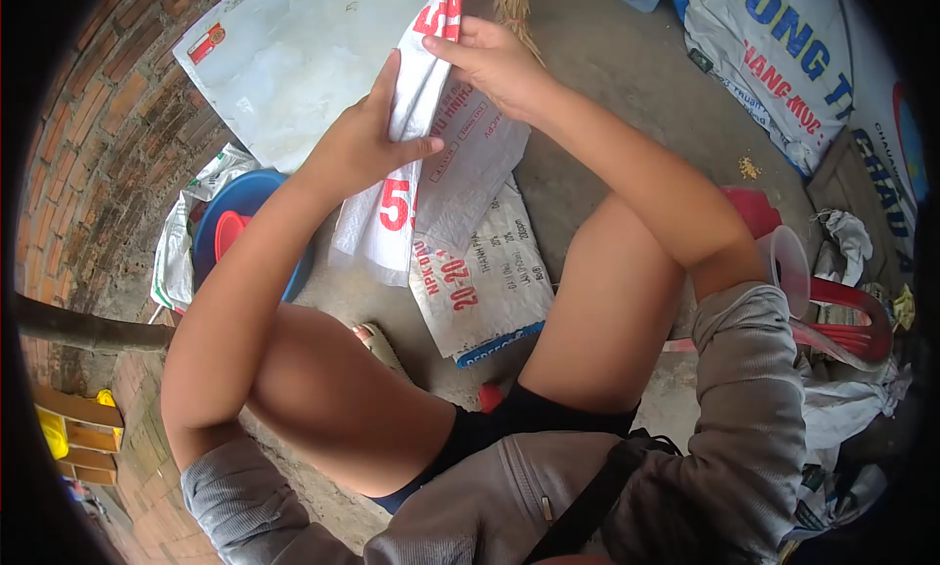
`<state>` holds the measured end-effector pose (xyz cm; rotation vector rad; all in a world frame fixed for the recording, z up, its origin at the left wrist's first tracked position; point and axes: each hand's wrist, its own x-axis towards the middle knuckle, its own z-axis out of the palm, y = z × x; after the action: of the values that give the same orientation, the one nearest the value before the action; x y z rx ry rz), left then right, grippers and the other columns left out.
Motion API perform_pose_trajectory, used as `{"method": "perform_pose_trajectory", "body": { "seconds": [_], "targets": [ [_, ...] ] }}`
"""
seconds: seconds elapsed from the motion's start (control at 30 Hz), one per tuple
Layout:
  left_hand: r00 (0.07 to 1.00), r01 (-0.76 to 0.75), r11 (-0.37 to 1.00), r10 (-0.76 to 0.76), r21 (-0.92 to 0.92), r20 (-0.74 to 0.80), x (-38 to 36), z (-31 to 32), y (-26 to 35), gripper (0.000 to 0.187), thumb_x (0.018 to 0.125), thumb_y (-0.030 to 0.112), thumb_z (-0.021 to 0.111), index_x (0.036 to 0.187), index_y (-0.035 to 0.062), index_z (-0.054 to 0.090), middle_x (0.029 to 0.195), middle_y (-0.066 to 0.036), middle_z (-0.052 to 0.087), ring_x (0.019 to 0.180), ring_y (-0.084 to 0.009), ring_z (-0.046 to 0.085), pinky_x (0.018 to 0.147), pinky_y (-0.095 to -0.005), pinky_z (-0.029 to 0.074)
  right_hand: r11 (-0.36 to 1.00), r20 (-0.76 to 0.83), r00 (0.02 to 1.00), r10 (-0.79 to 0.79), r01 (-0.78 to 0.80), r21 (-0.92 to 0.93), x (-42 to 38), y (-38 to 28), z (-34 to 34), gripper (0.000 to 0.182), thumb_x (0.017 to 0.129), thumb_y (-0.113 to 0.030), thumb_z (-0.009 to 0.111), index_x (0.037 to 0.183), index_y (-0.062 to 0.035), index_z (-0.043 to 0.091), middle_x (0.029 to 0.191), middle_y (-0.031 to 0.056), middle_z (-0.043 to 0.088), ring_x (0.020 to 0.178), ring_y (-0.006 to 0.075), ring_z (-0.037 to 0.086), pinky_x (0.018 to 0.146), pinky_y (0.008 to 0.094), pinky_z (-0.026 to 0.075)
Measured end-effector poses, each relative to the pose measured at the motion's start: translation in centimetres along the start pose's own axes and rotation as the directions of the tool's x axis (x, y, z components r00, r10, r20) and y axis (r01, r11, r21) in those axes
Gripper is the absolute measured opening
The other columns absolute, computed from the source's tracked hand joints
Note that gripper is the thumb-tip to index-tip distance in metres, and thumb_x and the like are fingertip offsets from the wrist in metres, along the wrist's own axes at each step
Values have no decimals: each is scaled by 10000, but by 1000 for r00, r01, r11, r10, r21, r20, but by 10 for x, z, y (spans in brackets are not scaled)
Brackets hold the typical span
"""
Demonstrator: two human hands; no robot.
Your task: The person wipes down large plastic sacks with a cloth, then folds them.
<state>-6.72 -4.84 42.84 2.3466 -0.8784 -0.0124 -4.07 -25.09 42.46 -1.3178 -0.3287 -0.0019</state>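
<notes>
A white woven sack [392,203] with red numbers hangs in front of me, gathered into folds at its top. My left hand [362,139] grips its upper left part, thumb across the fabric. My right hand [494,61] pinches the top edge from the right. A second white sack [485,271] printed "20-20" lies flat on the concrete floor below, between my bare knees. I sit low, grey sleeves pushed up.
A brick wall [98,144] runs along the left. A blue basin [245,208] sits by it. A broom [514,7] lies at the top. Printed sacks [783,56] are piled at the right, beside a red plastic stool [852,320] and a clear jug [788,266].
</notes>
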Motion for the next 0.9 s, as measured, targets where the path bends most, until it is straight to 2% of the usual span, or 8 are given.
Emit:
{"method": "perform_pose_trajectory", "body": {
  "seconds": [0.1,0.27,0.47,0.53,0.6,0.77,0.83,0.9],
  "targets": [
    [998,61,980,-64,-190,-12,8,4,-7,824,938,439,581,1527,40,164,1215,-250,605,1105,-310,619,945,-360,467,997,73,997,-27,32,-63,0,0,-9,293,917,-182,664,1144,-8,599,1064,75,678,971,132,638,865,277,504],
    [935,341,851,-351,-399,51,8,-16,8,537,974,377,559,1397,56,479,889,-39,617,729,-72,534,666,-237,455,993,61,998,23,-16,-121,-2,1,-18,294,940,-131,608,1199,6,582,1096,77,672,1005,134,626,891,286,496],
    [906,313,797,-414,-516,-90,15,-32,-17,407,984,277,534,1303,25,553,862,-41,616,681,-83,528,641,-251,465,989,-47,998,30,-37,-143,19,5,-72,243,962,-79,531,1191,-20,588,1043,68,682,961,123,631,834,265,503],
    [880,282,725,-456,-629,-131,17,-38,-35,360,981,216,520,1273,12,569,928,-83,653,731,-115,596,710,-273,506,834,-108,989,-97,21,-551,23,7,-102,228,946,-113,547,1151,-35,607,1016,82,697,907,161,655,785,303,511],
    [877,302,683,-472,-665,-87,17,-44,-43,354,975,210,539,1278,31,573,942,-66,660,755,-110,609,716,-268,512,439,-141,933,-330,19,-898,34,21,-145,232,900,-169,594,1101,-57,623,998,108,698,886,229,664,775,369,506],
    [881,289,581,-473,-761,-26,11,-39,-20,363,961,162,519,1277,-13,559,975,-103,651,809,-161,624,741,-311,525,212,-297,863,-410,-227,-951,24,10,-127,292,841,-219,647,1106,-100,620,1005,117,675,951,305,628,834,429,474],
    [868,294,518,-497,-804,-3,10,-38,-8,371,963,155,502,1278,-35,537,1013,-141,646,842,-214,644,771,-355,536,-123,-15,624,-782,-177,-977,20,6,-100,368,822,-266,694,1144,-118,594,1010,101,643,992,297,597,888,417,445],
    [829,251,398,-559,-883,-16,12,-37,-5,372,966,159,487,1275,-46,518,1048,-175,634,844,-259,654,785,-387,544,-127,164,591,-790,104,-986,23,-2,-77,477,785,-326,747,1175,-124,562,1079,96,589,1065,293,543,917,412,424]
  ]
}}
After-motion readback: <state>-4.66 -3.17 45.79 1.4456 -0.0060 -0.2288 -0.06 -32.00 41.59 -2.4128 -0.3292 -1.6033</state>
